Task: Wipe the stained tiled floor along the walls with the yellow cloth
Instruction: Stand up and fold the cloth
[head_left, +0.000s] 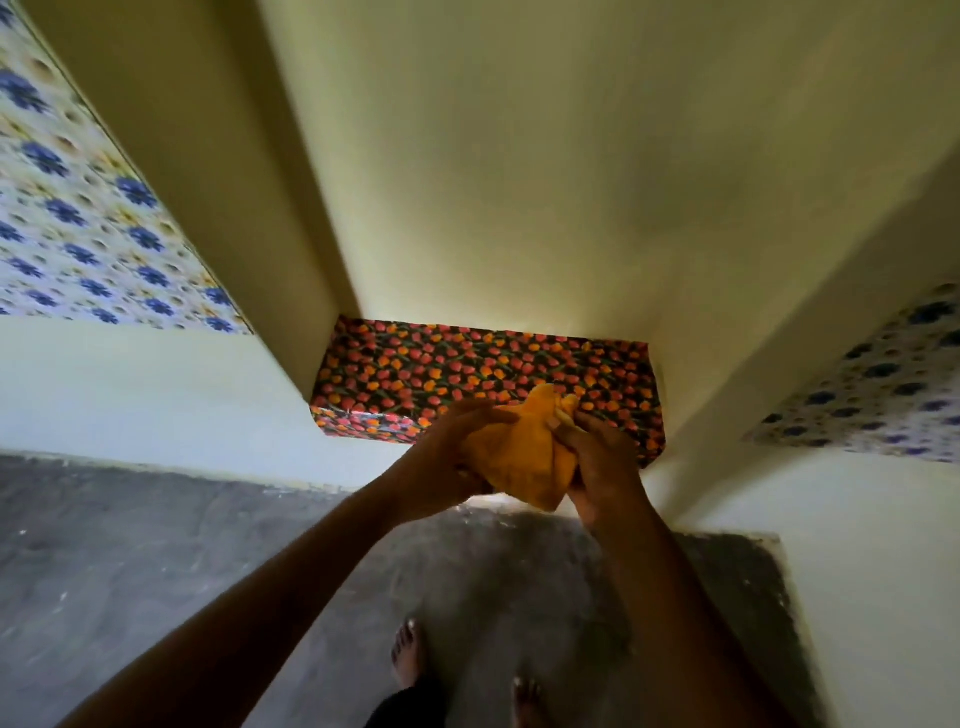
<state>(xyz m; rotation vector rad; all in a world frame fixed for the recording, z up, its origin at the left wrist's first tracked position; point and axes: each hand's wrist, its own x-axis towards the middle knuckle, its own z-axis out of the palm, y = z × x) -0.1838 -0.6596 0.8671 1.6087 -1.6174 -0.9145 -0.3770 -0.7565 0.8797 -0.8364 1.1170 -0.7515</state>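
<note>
A bunched yellow cloth (524, 452) is held up in front of me, between both hands, well above the floor. My left hand (447, 462) cups its left side with fingers wrapped over the top. My right hand (602, 457) grips the cloth's right side, thumb pressed into the fabric. The grey stained floor (182, 561) lies below, meeting pale walls (130, 384) along its far edge. My two bare feet (410, 654) stand on it.
A recessed shelf covered in red-and-orange flower-patterned paper (441, 364) sits straight ahead behind the cloth. Ledges covered in blue-flower paper lie at the left (78, 218) and at the right (883, 379). A pale wall (878, 582) closes in on the right.
</note>
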